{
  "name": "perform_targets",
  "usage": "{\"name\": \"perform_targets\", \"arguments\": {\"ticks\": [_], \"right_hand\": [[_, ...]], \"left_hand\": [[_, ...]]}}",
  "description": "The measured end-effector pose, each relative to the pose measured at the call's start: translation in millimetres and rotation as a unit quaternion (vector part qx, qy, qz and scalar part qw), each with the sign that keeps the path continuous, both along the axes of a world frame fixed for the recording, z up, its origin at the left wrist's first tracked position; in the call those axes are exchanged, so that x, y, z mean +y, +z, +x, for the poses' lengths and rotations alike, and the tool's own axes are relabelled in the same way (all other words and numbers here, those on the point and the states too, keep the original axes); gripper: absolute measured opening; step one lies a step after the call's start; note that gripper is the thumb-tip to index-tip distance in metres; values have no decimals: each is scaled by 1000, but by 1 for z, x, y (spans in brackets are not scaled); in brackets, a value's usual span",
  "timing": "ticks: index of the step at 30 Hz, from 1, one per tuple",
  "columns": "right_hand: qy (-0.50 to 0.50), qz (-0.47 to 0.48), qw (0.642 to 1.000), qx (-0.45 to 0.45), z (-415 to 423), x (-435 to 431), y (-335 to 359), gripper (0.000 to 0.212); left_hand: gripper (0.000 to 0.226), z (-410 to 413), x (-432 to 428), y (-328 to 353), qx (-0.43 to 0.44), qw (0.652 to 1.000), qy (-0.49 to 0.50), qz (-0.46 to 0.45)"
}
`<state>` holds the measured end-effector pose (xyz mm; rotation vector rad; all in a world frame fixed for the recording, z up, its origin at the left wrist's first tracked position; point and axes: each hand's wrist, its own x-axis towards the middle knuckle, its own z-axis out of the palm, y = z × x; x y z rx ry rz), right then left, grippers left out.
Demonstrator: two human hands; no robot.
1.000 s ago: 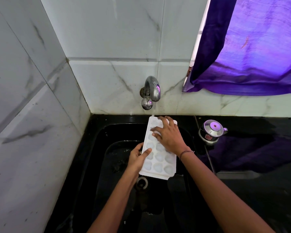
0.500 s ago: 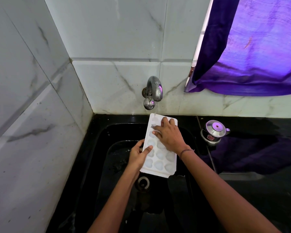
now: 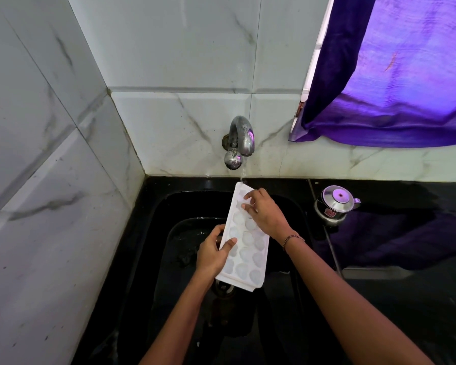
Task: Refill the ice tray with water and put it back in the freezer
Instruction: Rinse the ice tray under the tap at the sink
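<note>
Filling stage, head view. The ice tray (image 3: pixel 248 248) is held lengthwise over the black sink (image 3: pixel 153 259), its far end raised beneath the wall tap (image 3: pixel 241 138), where a thin stream of water (image 3: pixel 242 175) lands on the far corner. The near end hangs lower, above the drain (image 3: pixel 224 288). The left hand (image 3: pixel 212 256) grips the tray's left long edge, thumb on top and the other fingers curled beneath. The right hand (image 3: pixel 267 214) lies across the far cells with its fingers fairly straight and the fingertips resting on the tray (whether the thumb hooks under the right edge cannot be told). Compared with the frames from the preceding second, little has changed: both hands keep their places, the tray remains under the stream, and only the viewpoint has shifted slightly. This suggests that filling is still under way, with water running from the far cells toward the near ones. How full the cells are is not legible. Levelling the tray and carrying it to the freezer remain to be done, and a tilted tray would likely spill. A steel pot (image 3: pixel 334 206) stands on the worktop (image 3: pixel 406 299) to the right.
</note>
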<state>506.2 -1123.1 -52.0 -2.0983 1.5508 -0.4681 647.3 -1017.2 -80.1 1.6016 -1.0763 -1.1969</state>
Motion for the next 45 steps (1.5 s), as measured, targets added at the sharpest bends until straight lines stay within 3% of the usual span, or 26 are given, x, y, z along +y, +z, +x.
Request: {"name": "perform_targets", "arguments": {"ticks": [9, 14, 18, 21, 25, 31, 33, 37, 41, 45], "right_hand": [[58, -87, 983, 152, 11, -2, -4, 37], [72, -148, 958, 234, 11, -5, 1, 38], [128, -131, 954, 237, 10, 0, 0, 37], [98, -144, 950, 258, 8, 1, 1, 31], [122, -135, 948, 260, 9, 7, -2, 42], [105, -149, 947, 263, 9, 8, -3, 42], [118, -140, 956, 231, 10, 6, -3, 42], [38, -122, 984, 124, 1, -2, -3, 26], [38, -131, 968, 212, 1, 2, -7, 33], [63, -123, 967, 212, 0, 0, -3, 34]], "left_hand": [[17, 1, 15, 1, 98, 995, 32, 18], [17, 1, 24, 1, 101, 994, 25, 15], [17, 6, 27, -5, 116, 992, 46, 14], [18, 0, 34, -6, 121, 992, 36, 16], [16, -3, 37, -9, 132, 989, 57, 20], [18, -6, 34, -6, 145, 987, 66, 26], [17, -5, 32, -5, 143, 987, 77, 20], [16, -2, 30, -1, 154, 984, 93, 15], [15, -1, 26, 3, 174, 979, 103, 10], [15, 1, 27, 2, 176, 978, 108, 12]]}}
